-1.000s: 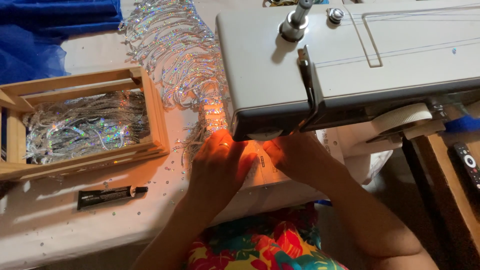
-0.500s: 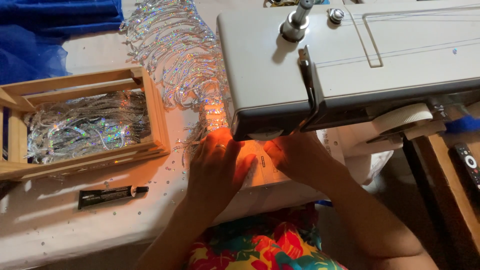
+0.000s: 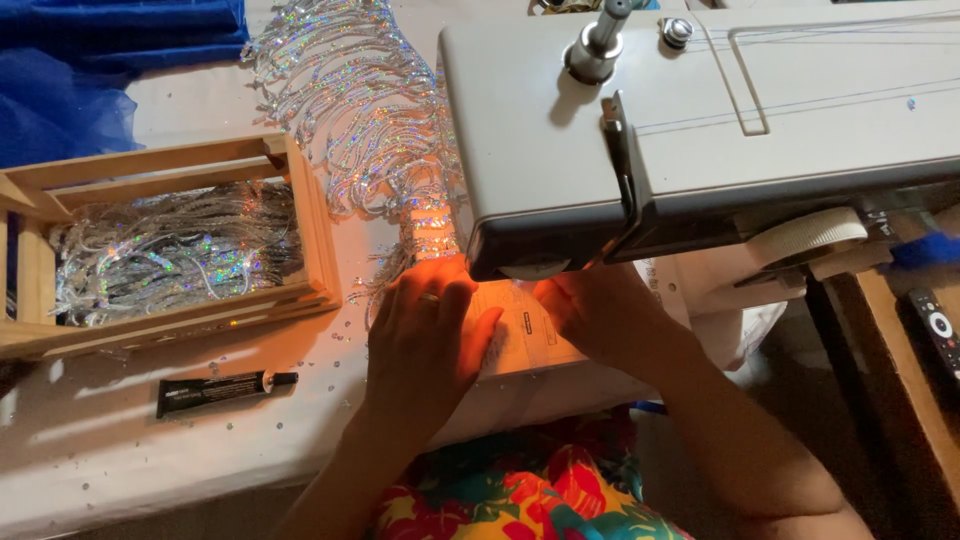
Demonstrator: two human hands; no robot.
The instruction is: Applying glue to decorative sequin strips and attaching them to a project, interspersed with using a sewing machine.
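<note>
A white sewing machine (image 3: 760,110) fills the upper right, its lamp throwing orange light on the work below. My left hand (image 3: 425,335) lies flat, fingers spread, on the pale cloth (image 3: 520,325) under the machine head, with a ring on one finger. My right hand (image 3: 590,310) presses the same cloth from the right, its fingertips hidden under the machine. Silver sequin fringe (image 3: 365,110) trails from under the machine towards the back left. The needle area is hidden by the machine head.
A wooden crate (image 3: 310,225) holding more silver sequin trim stands at the left. A black tube (image 3: 215,390) lies on the white table in front of it. Blue fabric (image 3: 90,70) lies at the back left. A remote control (image 3: 935,330) sits on a wooden surface at the right.
Both hands have stayed on the cloth under the machine head, with only small shifts of the fingers.
</note>
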